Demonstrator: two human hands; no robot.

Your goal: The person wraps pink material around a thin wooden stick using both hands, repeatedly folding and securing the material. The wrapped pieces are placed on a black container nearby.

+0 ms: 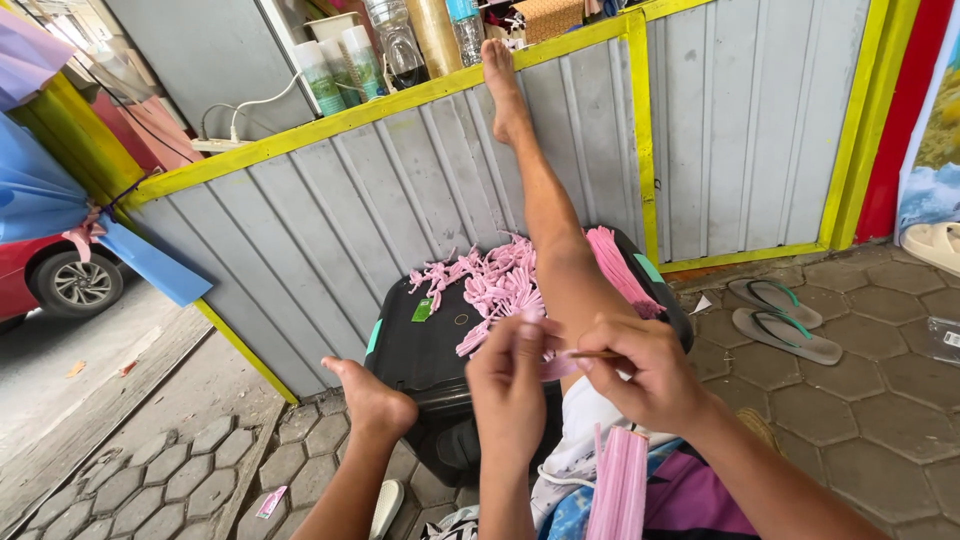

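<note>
Head view, left hand: our left hand (510, 385) is raised in front of us, fingers curled shut, pinching one end of a small pink strip (556, 366).
Head view, right hand: our right hand (640, 372) is closed too, thumb and forefinger gripping a thin brown stick (592, 353) that lies against the pink strip.
Pink strip: it sits between the two hands, held in the air just above our lap; its exact shape is hard to tell behind the fingers.
Pink bundle: a stack of long pink strips (618, 485) rests upright on our lap, just below the right hand.
Black case: a dark case (420, 345) lies beyond the hands, and its top carries the work.
Finished pieces: a heap of small folded pink pieces (490, 280) is spread over the case, and a flat sheaf of pink strips (615, 265) lies on its right side.
Legs: our right leg stretches over the case, its foot (503, 85) propped on the yellow rail of a grey corrugated wall (400, 190); our left foot (370, 400) rests by the case's near edge.
Ground: a pair of green-strapped sandals (785, 318) lies on the hexagonal paving (880, 400) to the right, well apart from the hands.
Street: a red car (45, 280) stands at the far left.
</note>
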